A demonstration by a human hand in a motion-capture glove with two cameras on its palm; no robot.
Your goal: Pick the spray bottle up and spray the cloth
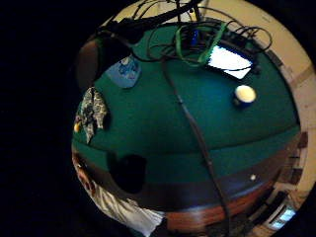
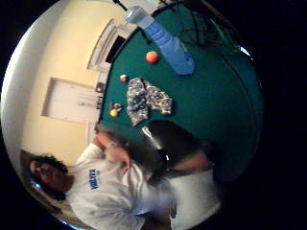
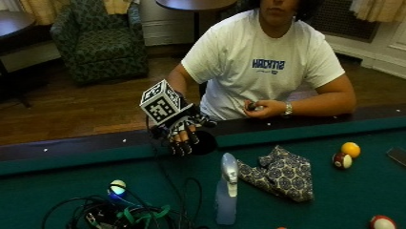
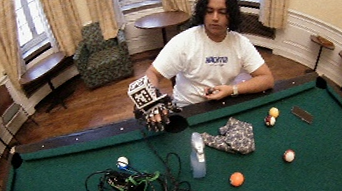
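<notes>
My right hand (image 3: 181, 131) hangs over the near rail of the pool table (image 3: 355, 200) by the side pocket (image 3: 204, 143), fingers dangling relaxed and a bit spread, holding nothing. The bare hand (image 3: 263, 109) rests on the rail w/ some small thing in it; can't tell what.

Step in hand, as I judge it: reach for the bottle, nothing gripped yet. Spray bottle (image 3: 226, 195) stands upright on the felt, farther out from me than the hand and a little to my left. The cloth (image 3: 279, 174), patterned and crumpled, lies just beside it, further to my left; from the outside view I can't tell if they touch.

To do it well: go out and down, palm to the bottle's body, wrap fingers round it below the head, forefinger free for the trigger. It's tall and narrow, so prob tippy; close round it, don't bump it. Can't make out which way the nozzle faces, so check after lifting and turn it toward the cloth.

Watch the glove's lead trailing over the felt near the bottle; it could drag it over. Farther out and to my right: a tangle of cables (image 3: 126, 214) and a white ball (image 3: 117, 186), out of the path. Striped and yellow balls (image 3: 346, 155) sit past the cloth, well apart from the bottle.
</notes>
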